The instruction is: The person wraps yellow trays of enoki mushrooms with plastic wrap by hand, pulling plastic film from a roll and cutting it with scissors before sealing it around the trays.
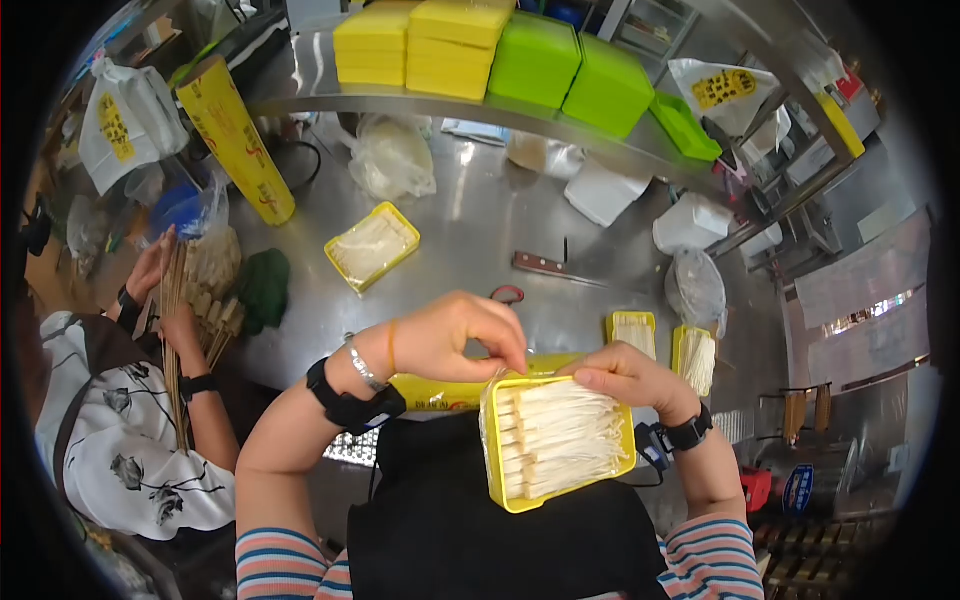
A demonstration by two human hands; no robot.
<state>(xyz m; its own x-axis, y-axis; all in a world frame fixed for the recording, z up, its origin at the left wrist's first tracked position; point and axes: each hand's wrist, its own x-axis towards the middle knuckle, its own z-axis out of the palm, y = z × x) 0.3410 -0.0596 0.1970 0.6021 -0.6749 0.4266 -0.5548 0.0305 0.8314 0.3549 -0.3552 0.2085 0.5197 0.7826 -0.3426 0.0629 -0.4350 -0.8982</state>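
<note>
A yellow tray of enoki mushrooms (565, 440) is tilted in front of my black apron, with clear film along its left side. My right hand (635, 380) grips the tray's upper right rim, thumb on top. At the upper left corner, the fingers of my left hand (465, 335) are pinched together on what looks like the cling film. Behind the tray lies a long yellow printed box (435, 395), partly hidden by my hands. Beyond them are red-handled scissors (507, 294) and a knife with a brown handle (540, 263).
A wrapped enoki tray (372, 246) lies farther back; two more trays (632, 335) (695, 360) are at right. Stacked yellow trays (450, 45) and green trays (575, 75) fill the shelf. At left, a co-worker's hands (165, 290) hold skewers beside an upright yellow roll (235, 140).
</note>
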